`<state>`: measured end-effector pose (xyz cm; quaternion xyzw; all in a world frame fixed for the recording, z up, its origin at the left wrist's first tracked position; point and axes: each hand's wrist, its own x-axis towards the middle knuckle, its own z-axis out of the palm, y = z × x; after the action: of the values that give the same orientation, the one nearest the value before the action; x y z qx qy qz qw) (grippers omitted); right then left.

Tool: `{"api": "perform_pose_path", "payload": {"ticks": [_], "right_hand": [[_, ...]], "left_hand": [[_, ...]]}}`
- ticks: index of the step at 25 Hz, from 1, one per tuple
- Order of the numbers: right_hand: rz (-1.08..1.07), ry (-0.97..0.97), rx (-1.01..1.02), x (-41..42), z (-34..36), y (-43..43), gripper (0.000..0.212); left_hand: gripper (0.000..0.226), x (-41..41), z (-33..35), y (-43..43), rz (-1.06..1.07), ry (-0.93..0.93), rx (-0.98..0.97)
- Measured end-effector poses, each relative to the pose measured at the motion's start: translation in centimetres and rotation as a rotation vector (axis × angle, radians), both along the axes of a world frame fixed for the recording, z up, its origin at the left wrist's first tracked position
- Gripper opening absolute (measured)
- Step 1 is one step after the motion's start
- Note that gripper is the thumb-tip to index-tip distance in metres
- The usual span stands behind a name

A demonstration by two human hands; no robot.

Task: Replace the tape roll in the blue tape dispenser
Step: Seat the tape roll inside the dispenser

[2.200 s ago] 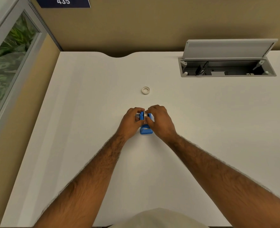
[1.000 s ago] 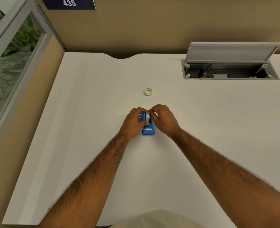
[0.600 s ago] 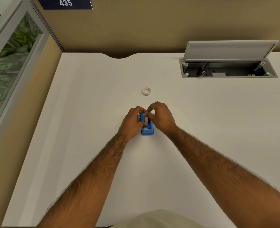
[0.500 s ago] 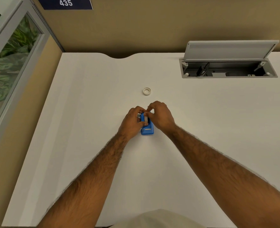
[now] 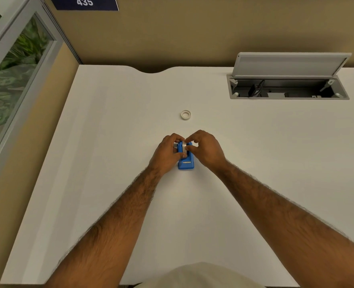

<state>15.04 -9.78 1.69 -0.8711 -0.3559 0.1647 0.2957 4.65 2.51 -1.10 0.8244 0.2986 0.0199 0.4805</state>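
Blue tape dispenser (image 5: 185, 163) gripped by both hands, left hand (image 5: 165, 154) and right hand (image 5: 205, 149); spare roll (image 5: 185, 115) beyond.

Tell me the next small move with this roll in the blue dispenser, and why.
Probably press the tape roll down until it seats: it sits in the blue dispenser, pinched by the right hand, while the left hand steadies the body.

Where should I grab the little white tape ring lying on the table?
Pinch the white tape ring from above, thumb and finger on opposite sides of its outer rim. It lies flat with bare table all round, so its sides are probably too low to grab sideways.
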Motion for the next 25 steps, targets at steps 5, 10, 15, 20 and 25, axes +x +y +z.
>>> {"api": "perform_pose_path", "payload": {"ticks": [5, 10, 15, 20, 25], "right_hand": [[0.053, -0.105, -0.071, -0.7, 0.6, 1.0, 0.017], [0.066, -0.189, -0.130, -1.1, 0.7, 1.6, 0.015], [0.150, -0.256, -0.172, -1.1, 0.6, 1.5, 0.020], [0.034, -0.009, -0.028, -0.4, 0.1, 1.5, 0.010], [0.114, -0.014, -0.089, 0.3, 0.4, 1.3, 0.013]], "left_hand": [[0.045, 0.0, 0.0, 0.1, -0.011, 0.014, 0.030], [0.045, 0.0, 0.0, 0.1, -0.016, 0.014, 0.057], [0.044, -0.1, -0.1, 0.0, -0.024, -0.010, 0.059], [0.047, -0.2, -0.1, 0.2, -0.031, 0.002, 0.061], [0.045, -0.1, -0.3, 0.2, -0.030, -0.016, 0.046]]}}
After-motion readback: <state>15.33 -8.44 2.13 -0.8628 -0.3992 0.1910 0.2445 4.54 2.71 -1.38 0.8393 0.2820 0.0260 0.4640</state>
